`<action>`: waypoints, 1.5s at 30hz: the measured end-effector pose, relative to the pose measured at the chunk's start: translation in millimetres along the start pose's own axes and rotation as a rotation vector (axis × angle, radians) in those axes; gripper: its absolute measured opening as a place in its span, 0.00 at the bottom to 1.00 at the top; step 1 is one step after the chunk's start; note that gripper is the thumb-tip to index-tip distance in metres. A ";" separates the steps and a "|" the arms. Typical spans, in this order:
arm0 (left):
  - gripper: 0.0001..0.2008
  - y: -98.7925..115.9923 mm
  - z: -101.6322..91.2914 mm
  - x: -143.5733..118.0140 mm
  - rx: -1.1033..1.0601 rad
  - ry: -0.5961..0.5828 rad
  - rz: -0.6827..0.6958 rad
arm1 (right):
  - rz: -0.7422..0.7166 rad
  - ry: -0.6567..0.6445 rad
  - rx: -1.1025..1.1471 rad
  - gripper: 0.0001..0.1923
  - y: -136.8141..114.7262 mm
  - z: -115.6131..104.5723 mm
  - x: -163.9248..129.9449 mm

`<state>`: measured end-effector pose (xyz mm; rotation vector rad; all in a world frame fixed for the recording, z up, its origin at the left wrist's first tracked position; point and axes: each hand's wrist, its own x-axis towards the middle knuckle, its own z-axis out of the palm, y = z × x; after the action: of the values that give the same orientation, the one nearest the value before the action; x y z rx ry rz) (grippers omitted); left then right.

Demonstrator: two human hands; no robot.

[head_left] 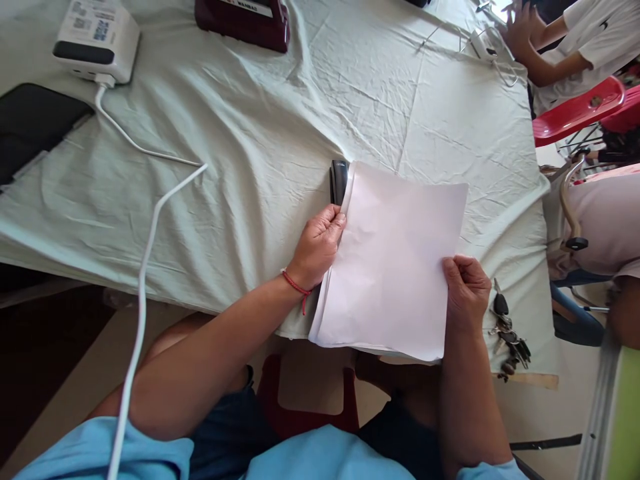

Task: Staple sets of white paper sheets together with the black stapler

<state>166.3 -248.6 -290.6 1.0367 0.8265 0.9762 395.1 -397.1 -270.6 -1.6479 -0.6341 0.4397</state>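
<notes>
Paper [395, 260], at least 2 sheets, is held at the front edge of the cloth [250, 167]. Left edge is gripped by the left hand [320, 243], thumb on top, fingers curled. Right edge is pinched by the right hand [467, 290], thumb against bent fingers. Dark tool [339, 181], stapler-like, is partly covered by the paper's left side, just beyond the left hand; whether it is touched by that hand can't be told. Red bracelet [296, 283] is worn on the left wrist. Keys [507, 333] are laid just right of the right hand, not gripped. At far left, white box [95, 40] is set down with 1 white cable [145, 267] plugged in; black item [40, 127] is placed near it. Maroon box [245, 23] is cut off at the top. At upper right, another person's hands [523, 30] are seen near a white device [483, 45], well apart from the paper.
</notes>
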 end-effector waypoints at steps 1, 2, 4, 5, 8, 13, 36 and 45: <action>0.15 0.3 0.0 -0.5 0.018 0.000 0.003 | 0.002 -0.004 -0.002 0.25 0.0 0.2 -0.2; 0.16 0.9 0.0 -1.2 0.035 -0.001 0.007 | 0.004 -0.008 -0.006 0.25 -0.1 0.3 -0.3; 0.18 3.2 0.2 -3.1 0.066 -0.001 0.021 | 0.009 -0.014 -0.014 0.25 -0.2 0.6 -0.5; 0.19 4.9 0.4 -4.1 0.080 -0.004 0.026 | 0.011 -0.017 -0.018 0.25 -0.2 0.7 -0.5; 0.23 11.0 1.4 -6.9 0.107 -0.014 0.043 | 0.018 -0.014 -0.018 0.25 0.1 1.4 -0.5; 0.21 14.1 3.3 -8.0 0.063 -0.053 0.021 | 0.027 -0.003 0.007 0.25 2.1 1.8 -1.4; 0.19 5.9 -29.7 33.8 -0.378 0.137 0.095 | 0.128 -0.497 0.122 0.52 -3.7 12.8 -25.8; 0.25 44.9 -31.4 20.2 -0.261 -0.032 0.142 | -0.036 -0.015 -0.204 0.33 -9.2 -2.0 -26.1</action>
<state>133.8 -211.4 -259.5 0.8910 0.5857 1.1519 374.6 -414.2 -262.9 -1.8244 -0.7379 0.3710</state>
